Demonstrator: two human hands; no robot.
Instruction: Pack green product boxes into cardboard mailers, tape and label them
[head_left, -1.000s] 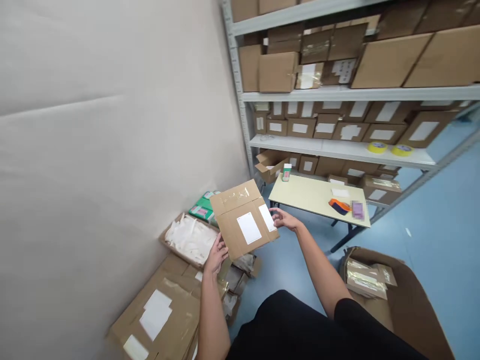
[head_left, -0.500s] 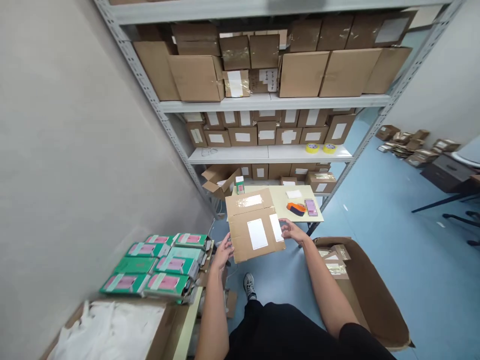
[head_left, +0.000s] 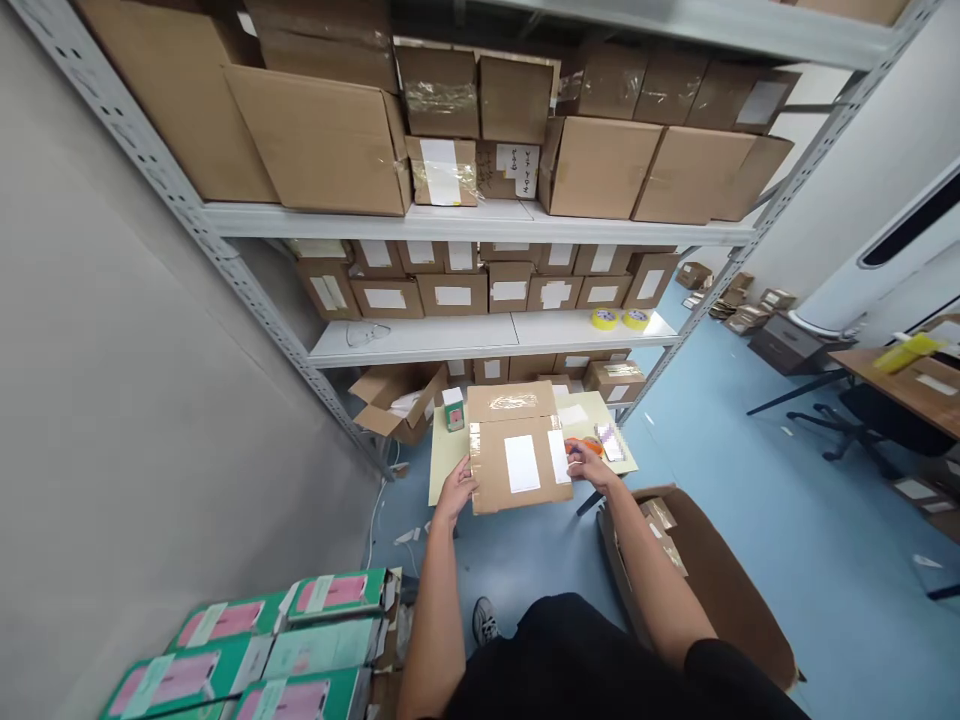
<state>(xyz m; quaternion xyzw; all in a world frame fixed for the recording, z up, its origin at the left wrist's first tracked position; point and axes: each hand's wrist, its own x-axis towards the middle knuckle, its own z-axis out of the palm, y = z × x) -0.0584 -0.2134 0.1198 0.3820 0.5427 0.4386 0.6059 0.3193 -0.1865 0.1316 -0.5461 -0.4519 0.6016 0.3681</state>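
Note:
Between my two hands is a taped cardboard box (head_left: 491, 465) with white labels on its top face. My left hand (head_left: 456, 490) grips its left edge, and my right hand (head_left: 587, 466) grips the right edge by a label. The box is held over the near part of a pale yellow table (head_left: 442, 465). On that table a small green and white box (head_left: 454, 410) stands to the left. An orange tape dispenser (head_left: 592, 445) lies partly hidden behind my right hand, beside a purple-and-white patterned item (head_left: 611, 442).
A metal shelf rack (head_left: 480, 228) full of cardboard boxes rises ahead, with yellow tape rolls (head_left: 604, 319) on one shelf. At lower right stands a large open carton (head_left: 720, 590) with packages inside. Green boxes with pink pictures (head_left: 315, 650) are stacked at lower left. An open carton (head_left: 397, 400) sits behind the table.
The view has moved closer to the rack and table. The cardboard box, still in both hands, has turned straighter and now covers more of the table.

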